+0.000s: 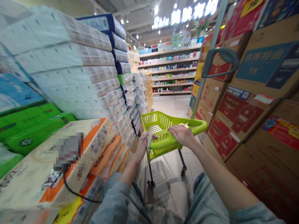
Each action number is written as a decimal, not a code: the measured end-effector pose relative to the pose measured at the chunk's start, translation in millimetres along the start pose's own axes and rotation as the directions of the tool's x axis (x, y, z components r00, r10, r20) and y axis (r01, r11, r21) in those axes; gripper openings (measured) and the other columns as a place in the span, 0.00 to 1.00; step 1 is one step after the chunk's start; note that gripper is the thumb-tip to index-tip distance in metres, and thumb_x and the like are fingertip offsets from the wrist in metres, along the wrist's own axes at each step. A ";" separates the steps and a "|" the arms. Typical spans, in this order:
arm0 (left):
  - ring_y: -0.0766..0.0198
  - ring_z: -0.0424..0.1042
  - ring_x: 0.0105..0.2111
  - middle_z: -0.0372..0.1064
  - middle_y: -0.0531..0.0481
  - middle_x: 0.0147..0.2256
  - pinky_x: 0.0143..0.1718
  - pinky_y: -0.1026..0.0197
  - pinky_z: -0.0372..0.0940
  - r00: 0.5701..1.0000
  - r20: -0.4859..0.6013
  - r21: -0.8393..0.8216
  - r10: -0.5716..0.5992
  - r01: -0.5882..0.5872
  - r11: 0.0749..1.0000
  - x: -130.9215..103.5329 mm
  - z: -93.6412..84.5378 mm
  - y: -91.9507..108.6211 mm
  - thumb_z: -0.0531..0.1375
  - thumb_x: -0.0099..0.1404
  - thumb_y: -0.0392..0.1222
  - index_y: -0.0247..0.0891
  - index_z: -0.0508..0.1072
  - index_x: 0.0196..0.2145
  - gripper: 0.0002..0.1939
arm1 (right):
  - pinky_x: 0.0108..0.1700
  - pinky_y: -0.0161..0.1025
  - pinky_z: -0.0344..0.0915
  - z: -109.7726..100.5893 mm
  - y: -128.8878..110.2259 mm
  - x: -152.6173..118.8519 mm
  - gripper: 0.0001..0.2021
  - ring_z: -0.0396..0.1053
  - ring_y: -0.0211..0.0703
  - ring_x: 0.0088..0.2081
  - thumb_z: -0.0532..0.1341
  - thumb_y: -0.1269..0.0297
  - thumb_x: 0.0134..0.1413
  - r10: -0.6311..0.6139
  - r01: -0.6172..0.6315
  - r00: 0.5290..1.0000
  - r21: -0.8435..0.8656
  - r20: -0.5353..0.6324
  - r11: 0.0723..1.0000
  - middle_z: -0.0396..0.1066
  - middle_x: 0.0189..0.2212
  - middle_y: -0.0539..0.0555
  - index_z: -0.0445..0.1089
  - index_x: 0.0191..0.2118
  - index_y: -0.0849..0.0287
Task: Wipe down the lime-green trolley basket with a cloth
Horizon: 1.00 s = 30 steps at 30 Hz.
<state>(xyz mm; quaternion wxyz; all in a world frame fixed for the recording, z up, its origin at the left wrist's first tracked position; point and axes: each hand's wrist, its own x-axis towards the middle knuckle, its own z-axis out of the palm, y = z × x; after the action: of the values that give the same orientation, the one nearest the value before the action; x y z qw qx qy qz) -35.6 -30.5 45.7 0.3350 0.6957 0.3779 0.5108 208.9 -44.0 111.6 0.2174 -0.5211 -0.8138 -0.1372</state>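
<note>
A lime-green plastic shopping cart on dark legs with casters stands right in front of me. My right hand is closed over its near handle bar, fingers curled across the top. At the cart's left near corner, my left hand pinches a crumpled white tissue against the green plastic. The fingers of that hand are partly hidden by the tissue. What I see of the basket's latticed floor has nothing lying on it.
Stacked white tissue packs rise on the left, with a cream and orange pack nearer me. On it lies a blurred-out grey object with a black cable. Cardboard cartons and a grey handle line the right. Stocked shelves stand ahead.
</note>
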 end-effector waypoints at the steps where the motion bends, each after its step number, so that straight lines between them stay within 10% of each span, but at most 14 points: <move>1: 0.57 0.53 0.59 0.59 0.44 0.56 0.61 0.51 0.46 1.000 -0.013 0.014 0.024 -0.024 1.000 -6.3 4.6 -1.5 0.43 0.66 0.57 0.38 0.63 0.54 0.27 | 0.45 0.36 0.52 0.7 1.1 0.3 0.20 0.66 0.39 0.39 0.42 0.61 0.63 0.006 -0.006 1.000 -0.016 0.008 1.000 0.73 0.33 0.52 0.70 0.36 0.58; 7: 0.55 0.37 0.64 0.40 0.43 0.63 0.62 0.46 0.40 0.942 -0.073 0.256 0.327 -0.299 0.919 -36.4 37.2 -6.2 0.44 0.67 0.53 0.42 0.47 0.61 0.28 | 0.50 0.43 0.47 3.8 -6.3 5.0 0.23 0.66 0.43 0.39 0.43 0.53 0.62 0.138 -0.131 0.989 -0.115 0.049 0.985 0.73 0.33 0.54 0.70 0.31 0.59; 12: 0.54 0.59 0.53 0.64 0.39 0.48 0.58 0.42 0.46 0.845 0.011 0.391 0.534 -0.495 0.776 -27.9 43.3 15.2 0.45 0.66 0.52 0.36 0.63 0.49 0.22 | 0.50 0.43 0.46 -2.0 -0.1 1.4 0.22 0.66 0.42 0.40 0.44 0.52 0.62 0.096 -0.093 0.991 -0.039 0.098 0.995 0.73 0.34 0.53 0.70 0.31 0.58; 16: 0.60 0.67 0.39 0.69 0.44 0.33 0.47 0.54 0.59 0.884 0.232 0.366 0.405 -0.465 0.806 -3.7 32.7 39.2 0.41 0.68 0.49 0.36 0.70 0.34 0.21 | 0.50 0.42 0.47 -7.7 7.3 -3.1 0.22 0.66 0.41 0.39 0.44 0.54 0.62 0.055 -0.055 0.991 0.001 0.122 0.998 0.74 0.34 0.53 0.70 0.32 0.58; 22: 0.67 0.63 0.21 0.62 0.51 0.17 0.25 0.65 0.56 0.956 0.285 0.452 -0.066 -0.073 0.889 20.9 32.9 53.2 0.41 0.67 0.55 0.35 0.67 0.18 0.30 | 0.52 0.42 0.47 -9.9 9.5 -6.6 0.21 0.66 0.41 0.40 0.44 0.55 0.62 0.038 -0.042 0.992 0.038 0.117 0.998 0.73 0.32 0.53 0.70 0.30 0.58; 30: 0.62 0.70 0.32 0.72 0.47 0.31 0.36 0.61 0.64 0.978 0.194 -0.104 -0.083 0.104 0.989 20.6 34.4 58.9 0.50 0.63 0.55 0.35 0.71 0.44 0.23 | 0.51 0.42 0.51 -15.2 29.7 -14.6 0.21 0.66 0.39 0.35 0.43 0.57 0.63 -0.070 0.061 0.995 0.120 0.070 0.991 0.72 0.29 0.51 0.68 0.28 0.57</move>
<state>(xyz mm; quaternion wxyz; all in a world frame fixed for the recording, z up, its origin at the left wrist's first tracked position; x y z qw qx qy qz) 12.3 -44.2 96.6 0.4323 0.7022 0.3470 0.4468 244.3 -49.9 117.3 0.2126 -0.4852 -0.8447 -0.0765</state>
